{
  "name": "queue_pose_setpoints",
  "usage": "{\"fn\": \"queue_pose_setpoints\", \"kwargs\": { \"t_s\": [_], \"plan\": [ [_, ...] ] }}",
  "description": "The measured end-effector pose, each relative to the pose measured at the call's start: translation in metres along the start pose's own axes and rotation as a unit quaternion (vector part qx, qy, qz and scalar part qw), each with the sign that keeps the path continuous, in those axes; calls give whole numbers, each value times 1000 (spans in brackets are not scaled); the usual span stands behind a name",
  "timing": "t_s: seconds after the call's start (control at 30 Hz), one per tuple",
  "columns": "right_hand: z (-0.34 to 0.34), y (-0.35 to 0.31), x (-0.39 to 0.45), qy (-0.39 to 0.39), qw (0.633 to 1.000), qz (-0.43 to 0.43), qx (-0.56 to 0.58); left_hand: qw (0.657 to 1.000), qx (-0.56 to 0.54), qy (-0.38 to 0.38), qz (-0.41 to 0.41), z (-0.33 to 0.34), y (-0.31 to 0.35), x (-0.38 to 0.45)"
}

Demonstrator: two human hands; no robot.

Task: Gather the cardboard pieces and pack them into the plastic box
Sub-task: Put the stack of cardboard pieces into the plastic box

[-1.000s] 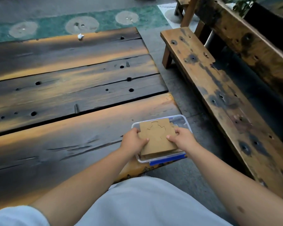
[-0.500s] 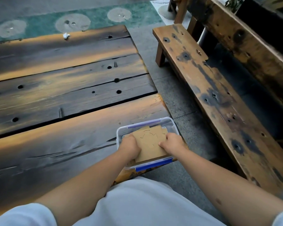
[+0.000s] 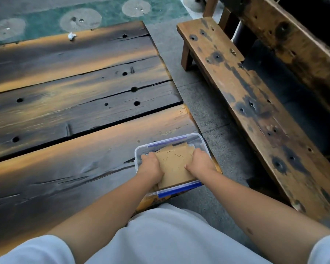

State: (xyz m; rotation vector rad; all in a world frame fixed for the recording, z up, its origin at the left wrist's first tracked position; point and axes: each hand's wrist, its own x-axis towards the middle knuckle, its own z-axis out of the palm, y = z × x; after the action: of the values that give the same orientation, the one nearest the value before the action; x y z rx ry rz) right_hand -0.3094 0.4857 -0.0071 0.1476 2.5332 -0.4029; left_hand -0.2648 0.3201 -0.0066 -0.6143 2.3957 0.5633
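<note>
At the near right corner of the table (image 3: 74, 115), the cardboard pieces (image 3: 176, 164) are being pinched as one stack between the left hand (image 3: 150, 166) and the right hand (image 3: 199, 162), fingers curled over opposite edges, probably so the stack is kept squared. The stack is being held between the palms, partly sunk into the plastic box (image 3: 139, 151), its near edge riding over the blue-trimmed rim.

You are looking down on a dark, weathered plank table (image 3: 69, 96) with round holes and warm orange light glancing along its boards. To your right stands a worn brown wooden bench (image 3: 255, 103), blotched black, on a grey speckled stone floor (image 3: 202, 103). Beyond the table's far edge lies a green ground strip with pale round patches (image 3: 46, 20).
</note>
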Motion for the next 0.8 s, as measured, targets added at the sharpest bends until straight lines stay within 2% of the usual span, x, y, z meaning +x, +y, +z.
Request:
{"fn": "queue_pose_setpoints", "kwargs": {
  "t_s": [0.07, 0.2, 0.37, 0.6, 0.7, 0.8],
  "plan": [
    [2, -3, 0, 16, 1000, -13, -11, 1000, -8, 25, 7, 2, 0, -1],
    [3, -8, -4, 45, 989, -80, -120, 993, 62, 71, 73, 8, -3, -6],
    [-2, -11, -17, 17, 975, -117, -191, 980, 146, 24, 130, 3, -5, -11],
    [-4, -6, -40, 47, 978, -142, -146, 974, 111, 67, 187, -17, -24, -40],
    [-8, -11, -49, 69, 968, -195, -141, 966, 92, 116, 211, -32, -43, -53],
    [-10, -22, -60, 100, 952, -253, -142, 958, 118, 163, 204, -45, -65, -63]
  ]
}}
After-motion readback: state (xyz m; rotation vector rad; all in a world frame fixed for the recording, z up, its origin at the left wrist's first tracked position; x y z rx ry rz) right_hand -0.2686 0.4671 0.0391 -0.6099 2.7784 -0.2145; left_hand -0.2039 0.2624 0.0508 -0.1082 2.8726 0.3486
